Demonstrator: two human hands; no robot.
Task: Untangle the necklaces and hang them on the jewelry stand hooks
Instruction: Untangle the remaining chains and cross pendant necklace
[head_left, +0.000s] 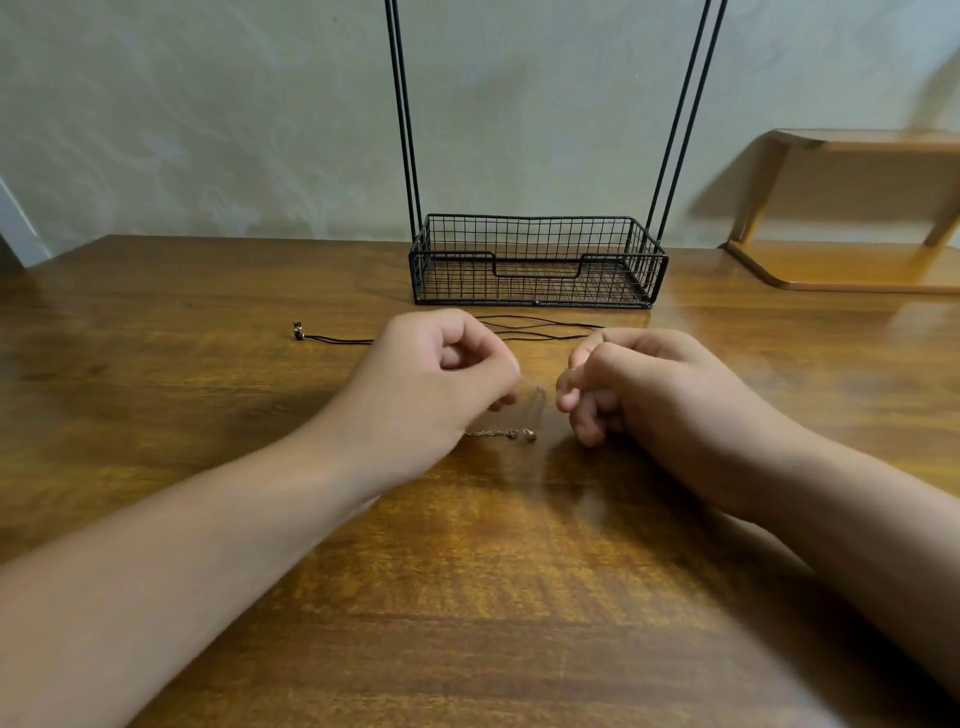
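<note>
A thin pale chain necklace (506, 433) lies partly on the wooden table between my hands, its blurred upper part rising to my fingers. My left hand (441, 379) pinches the chain with curled fingers. My right hand (639, 384) pinches the other side, fingers curled. A black cord necklace (535, 327) lies on the table behind my hands, with a small pendant (298, 331) at its left end. The black wire jewelry stand (537, 260) sits at the back, its basket base on the table and its uprights running out of the top of the frame; its hooks are out of view.
The wooden table (467, 597) stretches toward me beneath my forearms. A light wooden shelf (852, 208) stands at the back right. A pale wall runs behind the stand.
</note>
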